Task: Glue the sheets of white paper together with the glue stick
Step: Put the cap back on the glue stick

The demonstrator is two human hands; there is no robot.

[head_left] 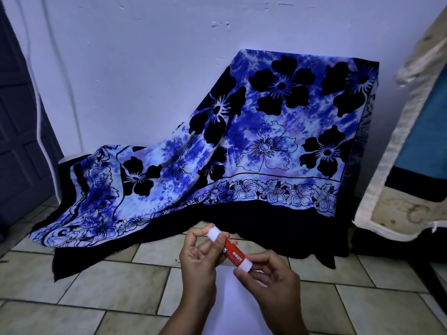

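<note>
A red glue stick (232,252) with a white cap and a white base is held tilted between both hands, low in the middle of the head view. My left hand (199,258) pinches the white cap end with thumb and fingers. My right hand (267,274) pinches the white base end. Under the hands a sheet of white paper (232,301) lies on the tiled floor, largely hidden by my forearms.
A blue and black floral cloth (254,146) drapes over a box-like shape against the white wall and spills onto the tiled floor (96,286). A worn mattress (406,165) leans at the right. A dark door (17,141) stands at the left.
</note>
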